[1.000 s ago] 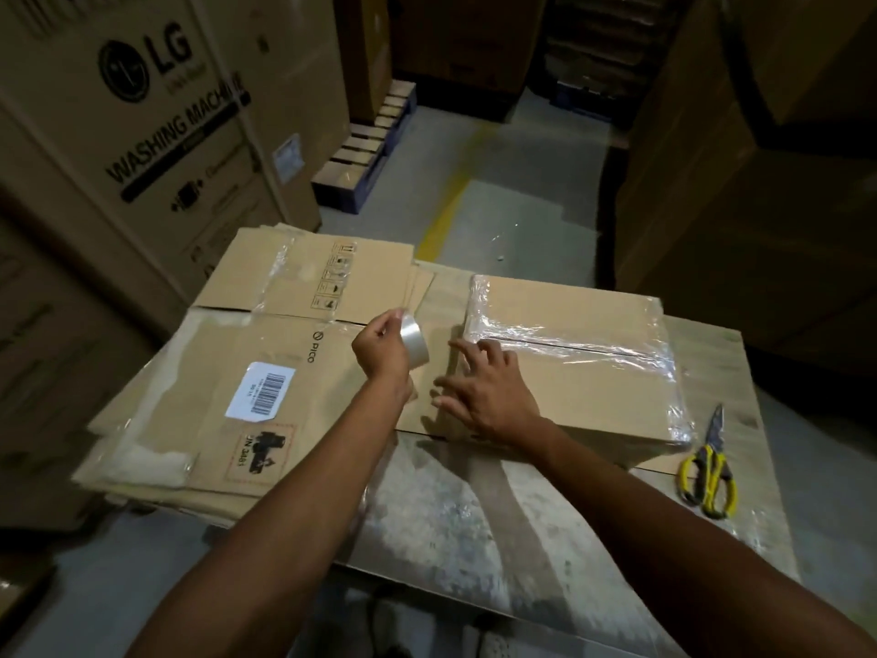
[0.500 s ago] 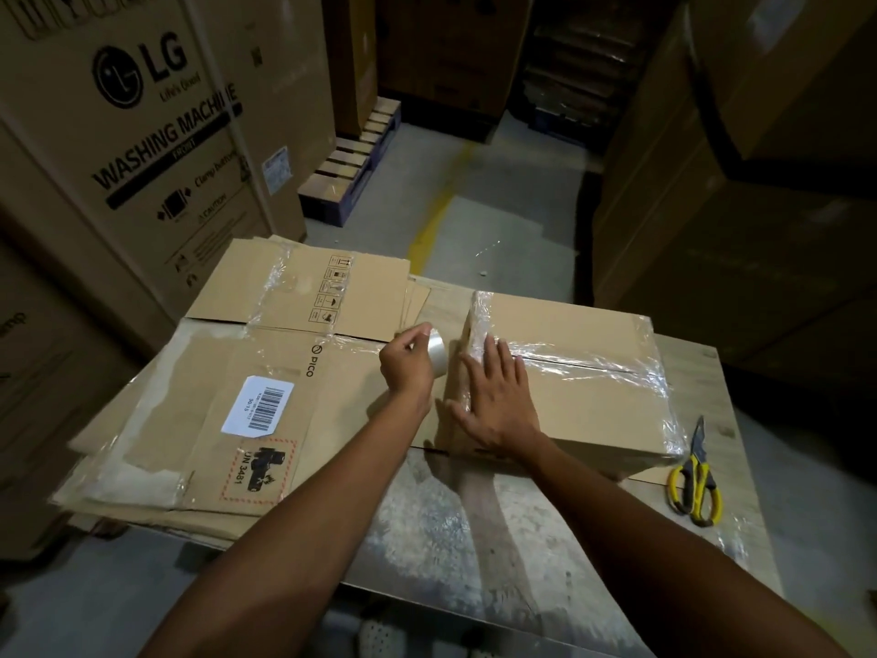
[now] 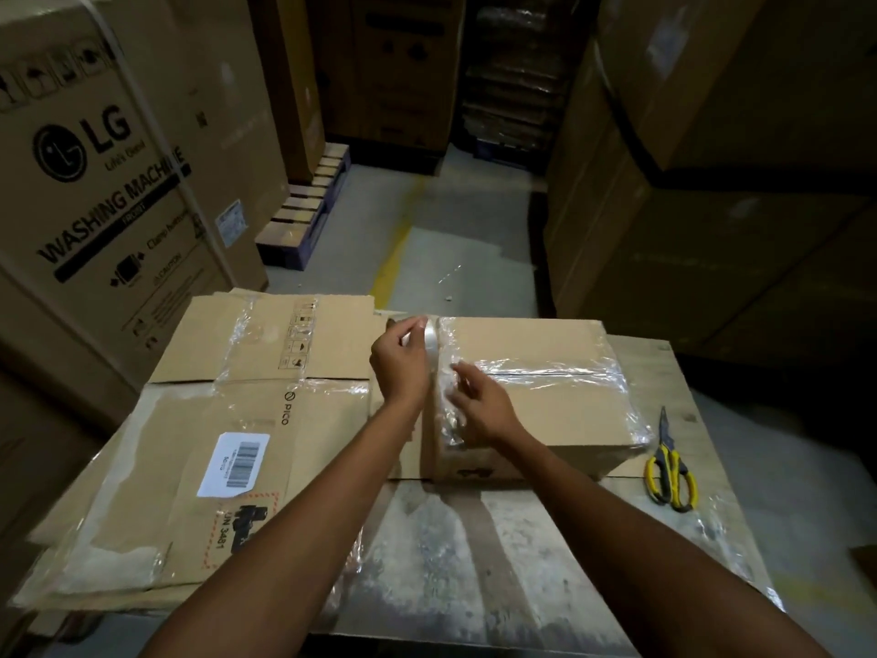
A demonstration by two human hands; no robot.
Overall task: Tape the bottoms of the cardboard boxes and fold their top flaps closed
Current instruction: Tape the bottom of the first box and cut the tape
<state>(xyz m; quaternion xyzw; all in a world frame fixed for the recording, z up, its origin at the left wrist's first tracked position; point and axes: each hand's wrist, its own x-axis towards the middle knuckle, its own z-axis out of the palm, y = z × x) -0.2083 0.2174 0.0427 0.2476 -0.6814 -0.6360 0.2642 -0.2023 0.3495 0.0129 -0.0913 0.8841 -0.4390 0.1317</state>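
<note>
Our left hand (image 3: 397, 368) pinching a clear tape roll (image 3: 430, 343), our right hand (image 3: 480, 407) loosely spread on the taped cardboard box (image 3: 562, 413), worn table (image 3: 474, 567), flattened cartons (image 3: 237, 410), yellow scissors (image 3: 671, 472), concrete floor (image 3: 455, 254), LG washing-machine carton (image 3: 109, 182)

Under my right hand (image 3: 479, 401) the box (image 3: 560, 420) is matt brown cardboard, crossed by glossy, wrinkled clear tape (image 3: 545, 368). The tape roll (image 3: 430, 337) in my left hand (image 3: 398, 363) looks shiny and translucent. Left of it, the flattened cartons (image 3: 303, 344) are dull cardboard with a smooth white paper label (image 3: 235, 463). Right of my right hand, the scissors (image 3: 668, 460) show yellow plastic handles and metal blades. Nearer me, the table (image 3: 474, 553) looks rough, worn wood.
</note>
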